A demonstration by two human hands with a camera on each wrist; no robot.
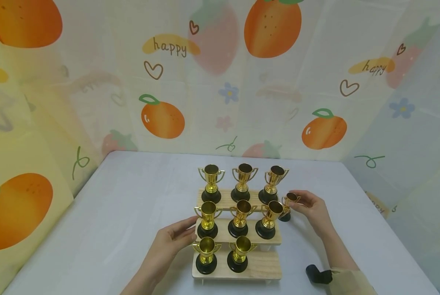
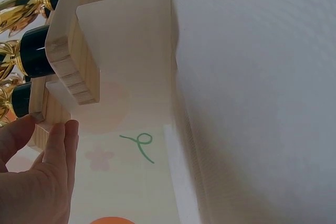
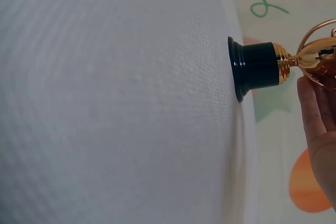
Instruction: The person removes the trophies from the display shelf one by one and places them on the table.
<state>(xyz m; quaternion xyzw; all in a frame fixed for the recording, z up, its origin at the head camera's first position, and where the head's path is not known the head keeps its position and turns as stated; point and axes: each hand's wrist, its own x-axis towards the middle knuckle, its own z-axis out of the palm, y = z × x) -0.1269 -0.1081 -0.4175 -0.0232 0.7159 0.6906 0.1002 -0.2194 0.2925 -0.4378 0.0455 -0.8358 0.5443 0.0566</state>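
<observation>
A stepped wooden display stand [image 1: 264,264] bears small gold trophies with black bases: three on the top step, three on the middle step and two on the bottom step. The bottom step's right end is bare wood. At the middle step's left end, my left hand [image 1: 173,237] holds the board's edge; its thumb and fingers [image 2: 60,140] are at the board's end in the left wrist view. My right hand [image 1: 313,211] grips another trophy [image 1: 285,215] by its cup, upright beside the stand's right side. Its black base [image 3: 257,69] is close to the tablecloth in the right wrist view.
A white cloth [image 1: 131,196] covers the table. Behind and at both sides hang curtains printed with oranges [image 1: 162,119], strawberries and words. A black object [image 1: 318,274] sits by the right sleeve [image 1: 352,282].
</observation>
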